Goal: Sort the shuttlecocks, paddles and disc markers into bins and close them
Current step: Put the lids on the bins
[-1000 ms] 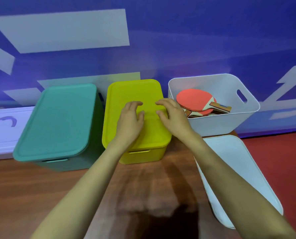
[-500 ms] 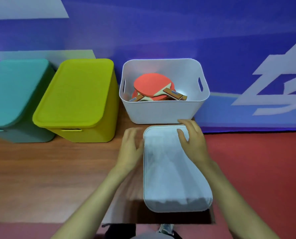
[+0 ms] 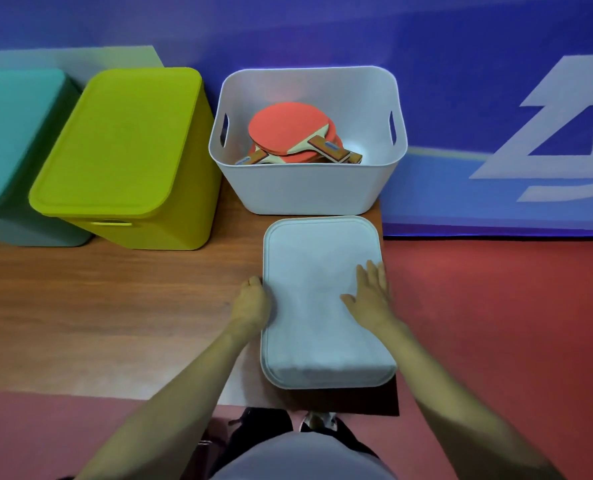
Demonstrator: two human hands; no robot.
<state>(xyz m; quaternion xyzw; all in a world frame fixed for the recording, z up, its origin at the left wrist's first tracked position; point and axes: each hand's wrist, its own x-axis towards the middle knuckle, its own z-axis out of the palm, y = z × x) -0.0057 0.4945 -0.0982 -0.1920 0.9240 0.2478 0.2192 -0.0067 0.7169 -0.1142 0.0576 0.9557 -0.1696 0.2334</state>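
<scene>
An open white bin (image 3: 309, 190) stands at the back of the wooden table and holds several red paddles (image 3: 288, 129). Its white lid (image 3: 319, 323) lies flat on the table just in front of it, the near end reaching the table's front edge. My left hand (image 3: 252, 301) clasps the lid's left edge with curled fingers. My right hand (image 3: 369, 292) rests on the lid's right edge, thumb on top and fingers stretched along the rim. No shuttlecocks or disc markers are in sight.
A yellow bin (image 3: 125, 143) with its lid on stands left of the white bin, and a closed teal bin (image 3: 8, 133) is further left, cut off by the frame. The table (image 3: 97, 306) ends just right of the lid, above red floor (image 3: 496, 323). A blue wall runs behind.
My hands left the yellow bin's lid and went to the white lid, then slid from its far end to its middle sides. My view swung right and down.
</scene>
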